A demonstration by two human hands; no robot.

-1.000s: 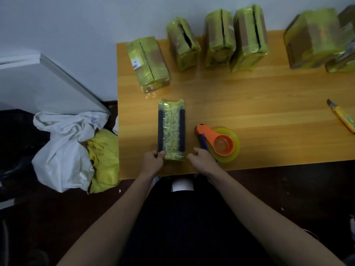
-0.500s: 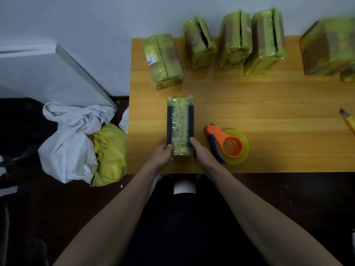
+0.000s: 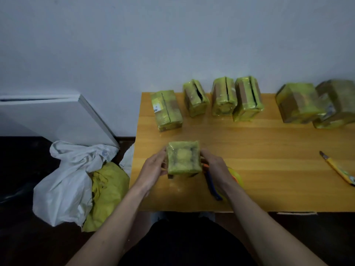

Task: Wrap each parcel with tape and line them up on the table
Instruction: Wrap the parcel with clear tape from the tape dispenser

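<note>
A parcel wrapped in yellow-green tape point(image 3: 183, 158) is held up off the wooden table point(image 3: 259, 169), its square end facing me. My left hand point(image 3: 153, 168) grips its left side and my right hand point(image 3: 213, 166) grips its right side. Several taped parcels stand in a row along the table's back edge: one with a barcode label point(image 3: 166, 110) at the left, then three close together point(image 3: 222, 98), then two larger ones point(image 3: 315, 103) at the right. The tape dispenser point(image 3: 235, 178), orange with a yellow roll, lies mostly hidden behind my right wrist.
A yellow utility knife point(image 3: 338, 168) lies near the table's right edge. On the dark floor to the left sit a white bag point(image 3: 65, 181) and a yellow bag point(image 3: 107, 192). A white board point(image 3: 57, 116) leans against the wall.
The parcel lay flat on the table with my hands at its near end. Both hands have since lifted it and tipped it so its end faces me. The view tilted up.
</note>
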